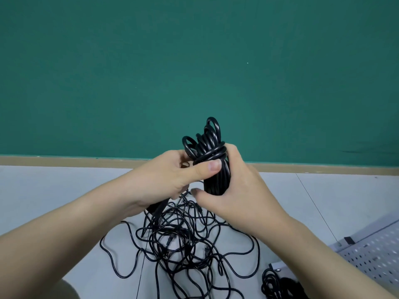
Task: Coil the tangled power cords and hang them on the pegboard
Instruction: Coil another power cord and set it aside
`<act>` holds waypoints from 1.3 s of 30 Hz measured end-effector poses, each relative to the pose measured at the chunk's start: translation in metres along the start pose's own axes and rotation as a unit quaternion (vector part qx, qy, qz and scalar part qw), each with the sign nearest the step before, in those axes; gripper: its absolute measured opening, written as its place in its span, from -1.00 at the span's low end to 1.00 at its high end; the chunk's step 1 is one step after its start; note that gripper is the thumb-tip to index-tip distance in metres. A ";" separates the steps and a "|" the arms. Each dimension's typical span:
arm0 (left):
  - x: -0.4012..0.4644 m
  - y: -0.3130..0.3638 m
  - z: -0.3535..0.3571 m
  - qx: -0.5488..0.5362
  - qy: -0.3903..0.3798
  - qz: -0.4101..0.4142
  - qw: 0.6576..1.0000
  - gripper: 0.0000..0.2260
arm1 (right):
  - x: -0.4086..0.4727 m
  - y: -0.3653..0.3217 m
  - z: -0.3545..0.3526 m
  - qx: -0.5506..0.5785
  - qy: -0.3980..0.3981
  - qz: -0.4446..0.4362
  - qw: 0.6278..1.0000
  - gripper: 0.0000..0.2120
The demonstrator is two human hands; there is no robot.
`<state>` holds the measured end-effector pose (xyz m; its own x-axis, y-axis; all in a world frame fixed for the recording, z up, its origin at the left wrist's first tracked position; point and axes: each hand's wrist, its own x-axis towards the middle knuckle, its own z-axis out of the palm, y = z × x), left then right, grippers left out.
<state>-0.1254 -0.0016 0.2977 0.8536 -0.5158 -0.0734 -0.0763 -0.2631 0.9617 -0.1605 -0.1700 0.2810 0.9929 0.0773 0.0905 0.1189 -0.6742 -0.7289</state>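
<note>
A coiled black power cord [212,147] stands upright between my hands, above the floor, with a turn of cord wrapped round its upper part. My right hand [235,190] grips the bundle's lower body. My left hand [172,180] presses its thumb across the bundle's middle and holds the cord's end, a dark plug showing under the palm. Below lies a tangled heap of black cords [185,244] with plugs in it. A white pegboard [375,253] lies flat at the lower right.
The floor [64,190] is pale grey tile, meeting a green wall [194,72] at a tan baseboard [86,161]. A second black cord bundle [274,283] lies by the pegboard's near corner.
</note>
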 end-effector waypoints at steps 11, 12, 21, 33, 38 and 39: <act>0.004 -0.007 -0.004 -0.078 -0.050 0.054 0.994 -0.73 | -0.003 0.006 -0.027 0.150 -0.142 -0.007 0.978 -0.28; 0.005 -0.009 -0.008 -0.076 -0.073 0.068 0.992 -0.62 | -0.002 0.007 -0.034 0.175 -0.159 -0.002 0.972 -0.30; 0.003 -0.003 -0.009 0.005 -0.060 0.073 0.995 -0.60 | 0.001 0.007 -0.020 0.238 -0.191 -0.011 0.952 -0.66; 0.019 0.004 0.006 0.051 0.070 -0.062 0.994 -0.83 | 0.009 0.007 0.007 -0.022 0.000 0.060 0.998 -0.55; 0.023 -0.007 0.007 0.067 0.111 -0.084 0.988 -0.72 | 0.015 0.012 0.011 -0.040 -0.002 0.067 0.997 -0.55; 0.022 -0.007 0.008 0.064 0.104 -0.084 0.989 -0.72 | 0.015 0.014 0.011 -0.026 -0.018 0.060 0.998 -0.57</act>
<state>-0.1101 -0.0175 0.2877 0.9463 -0.2808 -0.1606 0.0222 -0.4388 0.8983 -0.1438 -0.1708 0.2648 0.9996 0.0197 -0.0196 0.0005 -0.7175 -0.6965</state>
